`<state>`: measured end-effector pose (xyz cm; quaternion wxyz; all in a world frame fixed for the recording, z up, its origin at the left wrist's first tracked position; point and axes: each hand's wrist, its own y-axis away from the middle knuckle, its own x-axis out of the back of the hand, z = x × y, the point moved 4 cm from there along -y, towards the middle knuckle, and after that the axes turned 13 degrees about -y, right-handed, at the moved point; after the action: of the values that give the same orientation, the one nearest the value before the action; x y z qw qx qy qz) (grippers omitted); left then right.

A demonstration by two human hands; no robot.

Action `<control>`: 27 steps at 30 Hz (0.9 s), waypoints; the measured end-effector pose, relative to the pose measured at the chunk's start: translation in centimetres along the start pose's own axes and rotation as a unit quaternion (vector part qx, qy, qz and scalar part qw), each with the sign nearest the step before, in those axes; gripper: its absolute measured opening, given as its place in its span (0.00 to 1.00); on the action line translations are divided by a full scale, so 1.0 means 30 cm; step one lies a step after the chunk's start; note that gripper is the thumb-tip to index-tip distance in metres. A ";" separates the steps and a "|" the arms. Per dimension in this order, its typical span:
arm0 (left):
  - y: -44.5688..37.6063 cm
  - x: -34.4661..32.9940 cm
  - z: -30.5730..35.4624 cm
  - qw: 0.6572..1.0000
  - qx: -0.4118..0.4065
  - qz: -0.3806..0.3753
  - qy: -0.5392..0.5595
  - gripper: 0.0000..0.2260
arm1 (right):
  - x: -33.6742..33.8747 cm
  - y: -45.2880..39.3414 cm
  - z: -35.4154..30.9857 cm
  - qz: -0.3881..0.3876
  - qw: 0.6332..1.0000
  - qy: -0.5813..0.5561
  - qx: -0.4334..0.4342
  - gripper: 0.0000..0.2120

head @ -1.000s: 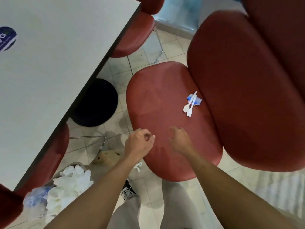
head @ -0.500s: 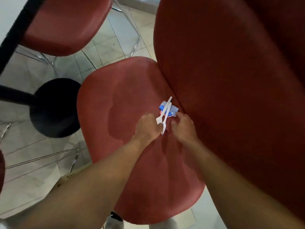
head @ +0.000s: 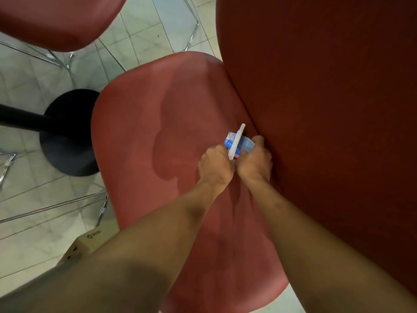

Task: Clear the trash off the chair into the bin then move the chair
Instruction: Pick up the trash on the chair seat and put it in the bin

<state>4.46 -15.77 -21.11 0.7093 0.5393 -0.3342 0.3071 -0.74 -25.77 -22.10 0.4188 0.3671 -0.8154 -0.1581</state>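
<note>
A red chair seat [head: 144, 136] fills the middle of the head view, with its tall red backrest [head: 327, 109] on the right. White plastic cutlery [head: 235, 143] and a blue wrapper [head: 246, 143] lie where seat meets backrest. My left hand [head: 215, 164] is closed around the lower end of the cutlery. My right hand [head: 256, 161] curls around the wrapper from the right, fingertips against the backrest. The bin is out of view.
A black round table base [head: 67, 134] and its pole stand on the tiled floor left of the chair. Another red chair [head: 49, 19] with chrome legs is at the top left. A cardboard box [head: 85, 245] sits under my left forearm.
Both hands moved from the seat's front edge up to the cutlery and wrapper and closed on them. The view has shifted closer, so the table top and bin have dropped out.
</note>
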 end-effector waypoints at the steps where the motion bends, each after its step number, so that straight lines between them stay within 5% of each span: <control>1: 0.001 -0.004 -0.004 1.000 0.009 -0.009 -0.001 0.13 | 0.004 0.003 0.006 0.005 1.000 -0.002 -0.007 0.11; 11: 0.199 0.075 -0.242 0.991 0.060 -0.023 0.120 0.07 | 0.020 0.287 0.004 -0.003 0.999 -0.051 0.010 0.07; 18: 0.534 0.241 -0.522 0.961 0.089 0.015 0.263 0.09 | -0.049 0.708 -0.075 -0.074 0.978 -0.189 0.048 0.08; 27: 0.993 0.250 -1.000 0.932 0.088 0.071 0.345 0.11 | -0.227 1.270 0.009 -0.100 0.975 -0.175 0.093 0.05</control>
<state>-10.56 20.75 -4.24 0.7067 0.4357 -0.0779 0.5519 -16.14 5.12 -4.56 0.2159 0.4507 -0.8464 -0.1839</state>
